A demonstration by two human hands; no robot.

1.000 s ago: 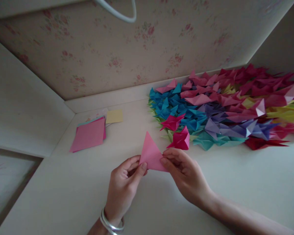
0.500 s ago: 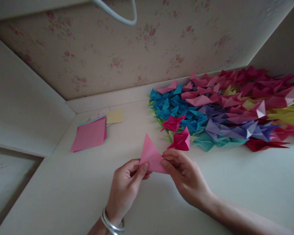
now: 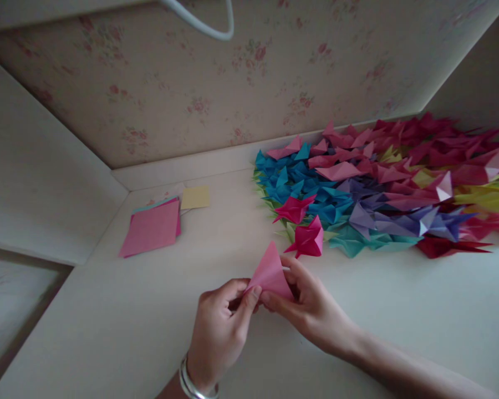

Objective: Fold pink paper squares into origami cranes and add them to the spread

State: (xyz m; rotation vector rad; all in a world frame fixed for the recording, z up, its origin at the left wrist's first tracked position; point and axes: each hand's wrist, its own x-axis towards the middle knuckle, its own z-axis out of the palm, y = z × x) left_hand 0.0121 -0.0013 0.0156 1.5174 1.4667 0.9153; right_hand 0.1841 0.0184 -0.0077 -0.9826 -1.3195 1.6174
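A pink sheet of origami paper [image 3: 271,272], folded into a triangle, is held above the white desk [image 3: 158,332] with its point upward. My left hand [image 3: 227,318] pinches its lower left edge between thumb and bent fingers; a silver bangle circles that wrist. On the other side my right hand [image 3: 305,299] grips the paper, thumb along the bottom edge and fingers behind it. Both thumbs are close together at the lower edge. Just beyond the paper lies a magenta folded paper piece [image 3: 309,238].
Many folded paper pieces [image 3: 399,183] in blue, purple, pink, red and yellow cover the desk's back right. A stack of pink square paper [image 3: 152,230] lies at left, beside a yellow square [image 3: 195,197]. A white cable [image 3: 208,30] hangs before the floral wall [image 3: 199,105].
The pink triangle has turned and shifted right and slightly down. My left hand has moved right, and my right thumb has slid left along the lower edge toward my left thumb.
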